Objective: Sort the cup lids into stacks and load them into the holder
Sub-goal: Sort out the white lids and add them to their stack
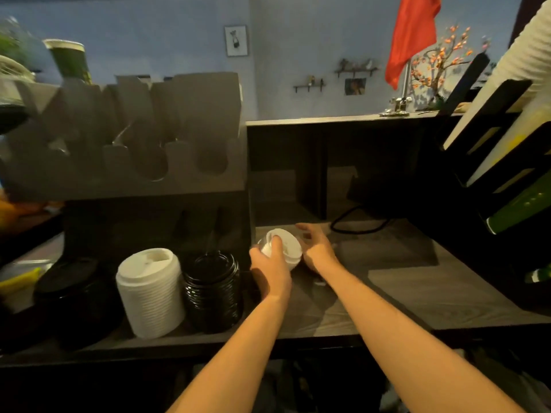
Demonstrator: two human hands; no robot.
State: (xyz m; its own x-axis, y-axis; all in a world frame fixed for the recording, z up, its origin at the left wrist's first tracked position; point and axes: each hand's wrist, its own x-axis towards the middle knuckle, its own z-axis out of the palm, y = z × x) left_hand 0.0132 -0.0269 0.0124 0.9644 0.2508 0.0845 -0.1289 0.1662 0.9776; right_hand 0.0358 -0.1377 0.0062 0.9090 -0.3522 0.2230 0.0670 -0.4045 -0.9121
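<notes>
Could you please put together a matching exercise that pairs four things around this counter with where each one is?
Things:
1. tall white lid stack
2. glossy black lid stack
3. small white lid stack
4. red flag

Places:
A. standing on the back ledge
B. gripped by the left hand
C. just right of the tall white one
D. just left of the glossy black one

Pairs: 1-D, 2-C, 3-B, 4-A
</notes>
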